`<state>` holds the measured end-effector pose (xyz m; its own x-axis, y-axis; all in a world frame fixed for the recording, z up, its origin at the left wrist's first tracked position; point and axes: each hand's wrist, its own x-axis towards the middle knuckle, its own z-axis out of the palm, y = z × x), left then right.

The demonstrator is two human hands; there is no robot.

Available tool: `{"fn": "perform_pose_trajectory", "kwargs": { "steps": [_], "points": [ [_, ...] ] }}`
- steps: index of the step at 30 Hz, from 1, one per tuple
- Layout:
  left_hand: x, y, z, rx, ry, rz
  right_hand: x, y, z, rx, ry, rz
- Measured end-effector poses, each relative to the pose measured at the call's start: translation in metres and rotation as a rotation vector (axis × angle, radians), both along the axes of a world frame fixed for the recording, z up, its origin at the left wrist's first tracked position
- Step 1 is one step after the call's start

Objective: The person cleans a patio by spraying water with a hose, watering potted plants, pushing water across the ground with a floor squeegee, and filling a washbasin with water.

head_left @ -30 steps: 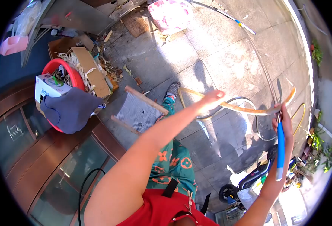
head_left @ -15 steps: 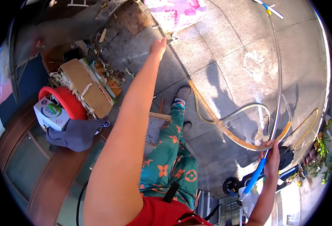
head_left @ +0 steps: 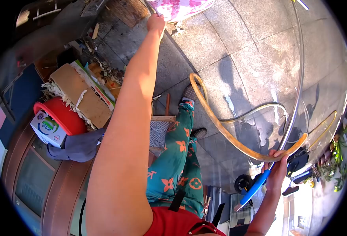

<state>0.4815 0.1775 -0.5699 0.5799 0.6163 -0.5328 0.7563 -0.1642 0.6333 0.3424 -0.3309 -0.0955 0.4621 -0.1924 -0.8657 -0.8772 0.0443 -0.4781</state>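
Head view: left arm stretched far forward, left hand [head_left: 156, 23] at the near edge of a pink-and-white floral item [head_left: 181, 8], apparently touching it; its fingers look folded in, but whether they pinch the edge cannot be told. Right hand [head_left: 275, 167] low on the right side, fingers curled and thumb pressed in, clasping a yellow-brown hose [head_left: 236, 143] against a long pole [head_left: 300, 59] where the two cross. Blue grip [head_left: 256, 188] of the pole slants down-left, just below that hand; the shaft runs up toward the top right. Hose end protrudes a little beyond the hand; the other way it sweeps in an arc to a bend by the forward shoe [head_left: 189, 93], then winds over the paved floor [head_left: 268, 63]. A low stool [head_left: 157, 133] stands beside the patterned trousers [head_left: 183, 146], partly hidden by the left arm. Farther left, well apart from both hands: red basin [head_left: 69, 118], printed box [head_left: 47, 128], dark cloth [head_left: 77, 148], flattened cardboard [head_left: 81, 94]. Green plants [head_left: 335, 161] at the far right.
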Motion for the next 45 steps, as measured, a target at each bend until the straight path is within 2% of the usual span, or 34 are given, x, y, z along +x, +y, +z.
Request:
{"fn": "perform_pose_trajectory", "kwargs": {
  "steps": [3,5,6,9,11,12,14,16,20,23,25,26,27,28,29,30,31,32,33,35,38,40,43,45],
  "points": [
    [-0.016,0.008,0.007,0.078,0.019,-0.034,0.004,0.004,-0.001,0.01,-0.006,0.025],
    [-0.031,-0.003,0.067,0.032,0.064,0.05,0.008,0.007,0.003,0.026,-0.019,0.027],
    [-0.046,0.002,0.079,0.057,0.11,0.059,0.01,0.008,0.005,0.013,-0.016,0.039],
    [-0.114,0.023,0.109,0.09,0.203,0.082,0.012,0.008,0.011,0.005,-0.013,0.056],
    [-0.171,0.047,0.112,0.172,0.401,-0.019,0.013,0.01,0.012,-0.004,-0.005,0.052],
    [-0.226,0.068,0.075,0.288,0.327,0.003,0.012,0.008,0.011,0.021,-0.012,0.054],
    [-0.269,0.057,0.127,0.235,0.477,0.042,0.011,0.012,0.011,0.01,-0.022,0.07],
    [-0.318,0.045,0.156,0.153,0.56,0.232,0.01,0.012,0.009,0.006,-0.032,0.087],
    [-0.402,0.052,0.157,0.047,0.806,0.425,0.01,0.025,0.009,-0.001,-0.05,0.108],
    [-0.381,0.017,0.168,0.572,0.575,-0.178,0.01,0.035,0.012,-0.012,-0.024,0.139],
    [-0.305,-0.049,0.231,0.401,0.163,-0.316,0.012,0.05,0.022,-0.056,-0.018,0.186],
    [-0.273,-0.074,0.267,0.224,0.043,-0.555,0.011,0.055,0.025,-0.067,-0.037,0.236],
    [-0.242,-0.109,0.319,0.042,-0.165,-0.69,0.011,0.06,0.031,-0.081,-0.059,0.286],
    [-0.226,-0.138,0.343,0.049,-0.564,-0.906,0.01,0.068,0.04,-0.08,-0.083,0.286],
    [-0.215,-0.163,0.369,-0.184,-0.601,-1.091,0.007,0.075,0.047,-0.055,-0.117,0.255],
    [-0.221,-0.192,0.401,-0.086,-0.641,-1.226,0.006,0.082,0.057,-0.047,-0.124,0.266],
    [-0.233,-0.219,0.422,-0.098,-0.615,-1.262,0.005,0.087,0.068,-0.041,-0.135,0.275],
    [-0.248,-0.245,0.428,-0.219,-0.657,-1.077,0.002,0.089,0.077,-0.046,-0.142,0.311],
    [-0.253,-0.261,0.44,-0.182,-0.642,-1.008,-0.002,0.09,0.086,-0.053,-0.15,0.344],
    [-0.257,-0.279,0.45,-0.02,-0.599,-1.024,-0.017,0.088,0.103,-0.021,-0.138,0.341],
    [-0.274,-0.302,0.447,-0.098,-0.664,-0.805,-0.047,0.072,0.133,0.049,-0.178,0.219],
    [-0.277,-0.305,0.474,-0.213,-0.494,-0.695,-0.069,0.045,0.15,0.09,-0.283,0.213],
    [-0.278,-0.288,0.527,-0.274,-0.256,-0.551,-0.146,-0.005,0.156,-0.027,-0.254,0.351],
    [-0.286,-0.278,0.506,-0.172,-0.396,-0.419,-0.215,-0.035,0.162,-0.126,-0.262,0.559]
  ]
}}
